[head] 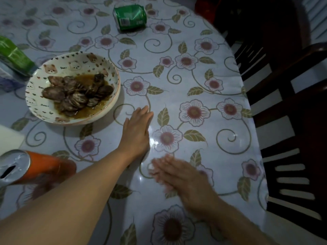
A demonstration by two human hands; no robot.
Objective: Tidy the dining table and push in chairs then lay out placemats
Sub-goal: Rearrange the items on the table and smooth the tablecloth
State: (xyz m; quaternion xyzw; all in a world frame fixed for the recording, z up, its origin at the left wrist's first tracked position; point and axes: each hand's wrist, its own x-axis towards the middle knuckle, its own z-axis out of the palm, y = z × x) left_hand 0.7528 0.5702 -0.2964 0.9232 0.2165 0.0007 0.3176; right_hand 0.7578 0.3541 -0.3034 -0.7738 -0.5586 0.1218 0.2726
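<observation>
Left hand [137, 129] flat, fingers straight on the floral bench [203, 68] beside the bowl [70, 64], right hand [178, 175] blurred, fingers extended, holding nothing

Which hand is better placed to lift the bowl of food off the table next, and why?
Probably the left hand: it lies open with fingertips close to the rim of the bowl. The right hand is blurred and farther from it, nearer the chairs.
</observation>
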